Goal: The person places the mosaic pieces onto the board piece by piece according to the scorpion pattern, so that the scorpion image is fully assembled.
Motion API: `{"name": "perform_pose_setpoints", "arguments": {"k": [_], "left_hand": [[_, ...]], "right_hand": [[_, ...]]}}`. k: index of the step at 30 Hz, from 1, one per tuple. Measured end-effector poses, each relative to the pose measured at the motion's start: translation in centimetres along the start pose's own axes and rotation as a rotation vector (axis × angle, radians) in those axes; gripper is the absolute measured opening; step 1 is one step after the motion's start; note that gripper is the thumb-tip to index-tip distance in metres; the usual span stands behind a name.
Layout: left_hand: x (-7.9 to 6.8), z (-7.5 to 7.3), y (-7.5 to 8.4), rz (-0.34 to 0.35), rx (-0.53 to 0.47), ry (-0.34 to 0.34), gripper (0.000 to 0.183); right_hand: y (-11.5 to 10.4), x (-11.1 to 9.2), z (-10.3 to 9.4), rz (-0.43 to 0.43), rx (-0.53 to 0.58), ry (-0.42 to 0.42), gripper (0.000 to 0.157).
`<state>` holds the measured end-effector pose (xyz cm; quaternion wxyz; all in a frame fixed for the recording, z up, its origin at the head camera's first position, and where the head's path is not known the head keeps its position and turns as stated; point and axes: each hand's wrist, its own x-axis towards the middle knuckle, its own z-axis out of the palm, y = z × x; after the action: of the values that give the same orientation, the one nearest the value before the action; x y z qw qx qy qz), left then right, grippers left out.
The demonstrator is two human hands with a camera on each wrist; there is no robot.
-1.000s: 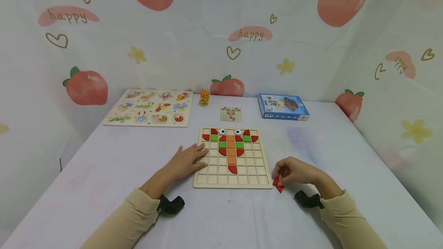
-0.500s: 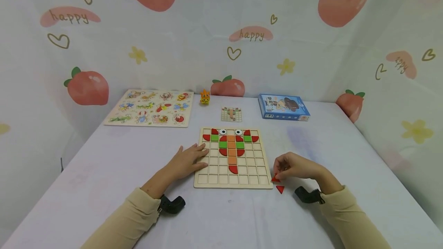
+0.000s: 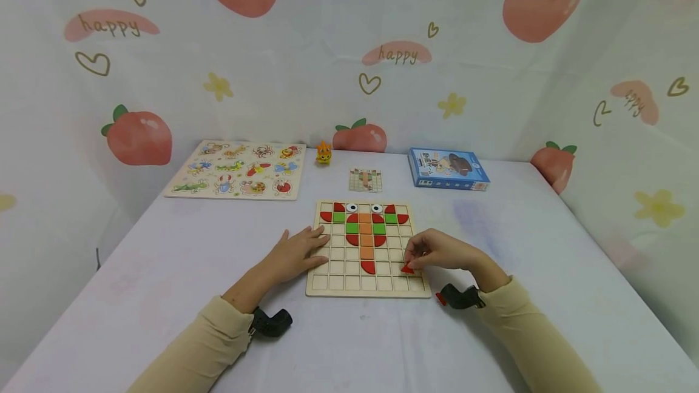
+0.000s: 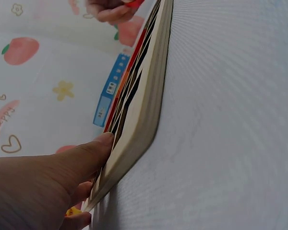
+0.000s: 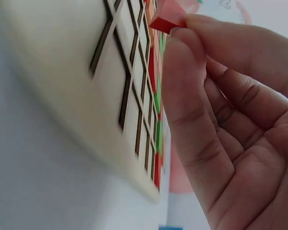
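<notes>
A wooden grid board (image 3: 330, 284) lies flat in the middle of the table. Red, green and orange pieces and two eye pieces fill some of its squares. My left hand (image 3: 292, 255) rests on the board's left edge, fingers outstretched; the left wrist view shows the thumb on the rim. Over the lower right of the grid, my right hand (image 3: 445, 253) pinches a red triangle piece (image 3: 407, 268), held between thumb and index finger in the right wrist view. A second red triangle (image 3: 440, 299) lies off the board's lower right corner, partly hidden by the right wrist camera.
Behind the board lies a small pattern card (image 3: 365, 180) with a similar figure. An insect puzzle board (image 3: 235, 170) lies at the back left, beside a small orange-yellow toy figure (image 3: 323, 153). A blue box (image 3: 449, 168) sits at the back right.
My right hand has picked one red triangle up from beside the board and carried it left over the grid. The other triangle stays on the table; my left hand has not moved.
</notes>
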<state>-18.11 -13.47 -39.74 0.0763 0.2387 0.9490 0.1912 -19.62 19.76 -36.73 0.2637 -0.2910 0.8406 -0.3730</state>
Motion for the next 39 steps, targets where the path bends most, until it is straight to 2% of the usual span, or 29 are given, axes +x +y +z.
{"name": "perform_pose_setpoints", "arguments": {"k": [5,15,28,39], "left_hand": [[0.0,0.0,0.1,-0.001,-0.002,-0.002,0.057],[0.0,-0.1,0.2,0.004,-0.010,-0.001,0.057],[0.0,-0.2,0.0,0.011,0.005,0.012,0.057],[0.0,-0.2,0.1,0.001,-0.003,-0.005,0.057]], "right_hand": [[-0.6,1.6,0.4,-0.032,-0.006,-0.032,0.008],[-1.6,3.6,1.0,-0.007,-0.026,-0.068,0.006],[-1.8,4.4,1.5,-0.020,-0.028,-0.061,0.005],[-1.7,4.4,1.7,-0.014,-0.018,-0.052,0.008]]}}
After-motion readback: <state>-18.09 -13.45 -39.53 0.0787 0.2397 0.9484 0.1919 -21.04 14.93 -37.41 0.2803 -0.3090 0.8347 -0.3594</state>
